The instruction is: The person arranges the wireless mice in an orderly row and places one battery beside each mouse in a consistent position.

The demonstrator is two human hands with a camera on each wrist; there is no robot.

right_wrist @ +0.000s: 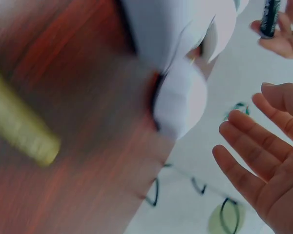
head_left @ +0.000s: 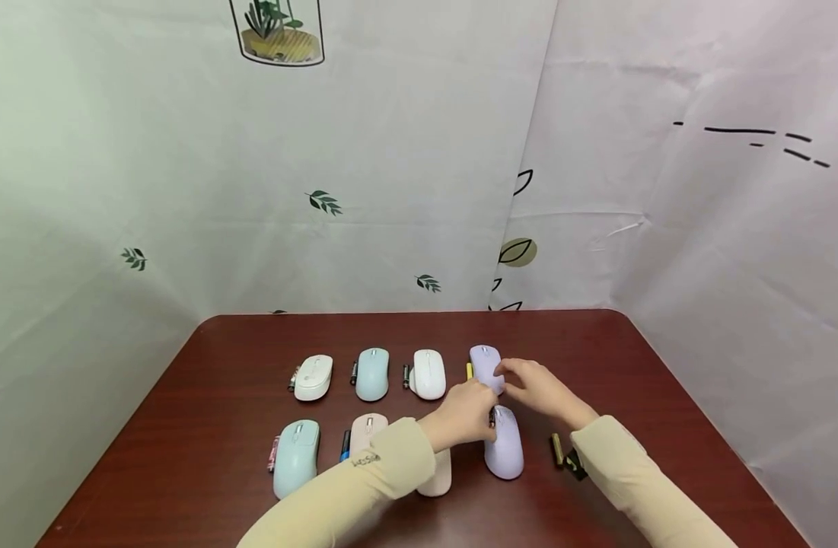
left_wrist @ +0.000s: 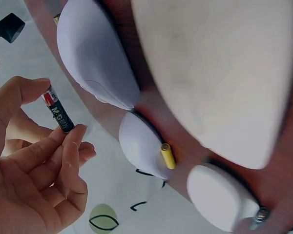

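Note:
My left hand pinches a small dark battery with a red band and M&G lettering between thumb and fingertips. It hovers over the near lilac mouse. My right hand holds nothing; its fingers are extended and slightly bent in the right wrist view, close to the far lilac mouse. A yellow battery lies against that far mouse. Partly under my left forearm, a pale mouse shows only its lower end.
More mice stand in two rows: a white one, a pale blue one, a cream one, a mint one and a pinkish one. Batteries lie beside them. A gold battery and a black object lie near my right sleeve.

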